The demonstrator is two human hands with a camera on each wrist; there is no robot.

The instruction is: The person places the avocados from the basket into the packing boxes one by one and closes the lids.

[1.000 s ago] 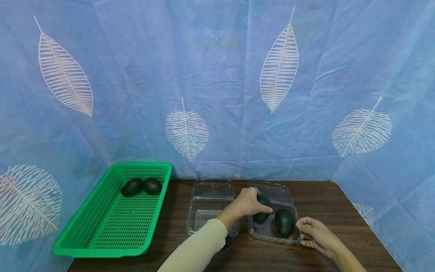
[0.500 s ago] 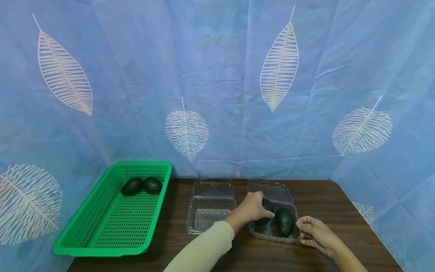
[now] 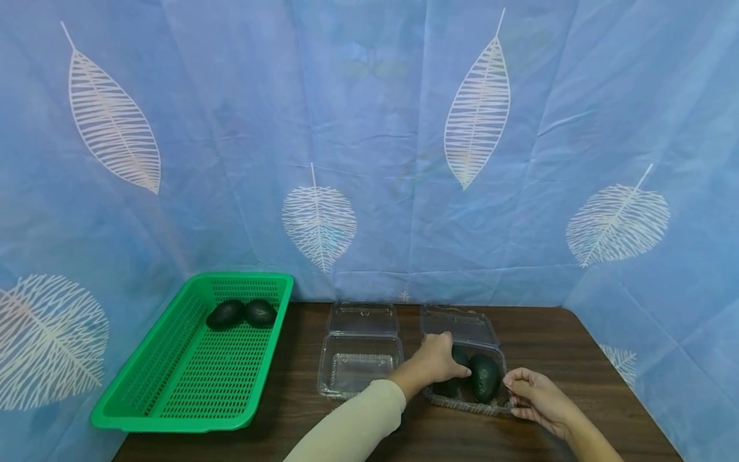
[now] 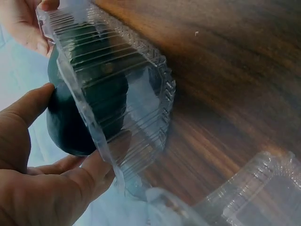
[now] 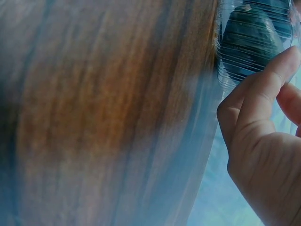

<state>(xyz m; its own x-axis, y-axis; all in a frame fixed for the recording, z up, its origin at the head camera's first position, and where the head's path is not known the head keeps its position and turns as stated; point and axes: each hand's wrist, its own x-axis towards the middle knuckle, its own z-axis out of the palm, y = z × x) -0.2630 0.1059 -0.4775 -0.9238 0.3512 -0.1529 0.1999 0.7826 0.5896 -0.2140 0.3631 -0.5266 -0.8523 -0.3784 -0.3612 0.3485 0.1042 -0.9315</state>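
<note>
My left hand (image 3: pixel 437 364) grips a dark green avocado (image 3: pixel 460 357) low inside the right clear clamshell container (image 3: pixel 462 403), beside a second avocado (image 3: pixel 485 377) that lies in it. In the left wrist view my thumb and fingers (image 4: pixel 80 174) curl round the avocado (image 4: pixel 70 125) behind the container's ribbed wall (image 4: pixel 141 89). My right hand (image 3: pixel 521 391) pinches the container's front right corner. In the right wrist view its fingers (image 5: pixel 263 89) press the plastic, and an avocado (image 5: pixel 249 35) shows through it.
An empty open clamshell (image 3: pixel 358 371) lies just left of the held one. A green mesh basket (image 3: pixel 190 422) at the table's left holds two avocados (image 3: pixel 225 314) (image 3: pixel 260 312) at its far end. A blue leaf-print cloth backs the dark wooden table (image 3: pixel 577 359).
My left hand has lowered the avocado from above the container's rim down into it, next to the other avocado. The right hand has stayed on the corner.
</note>
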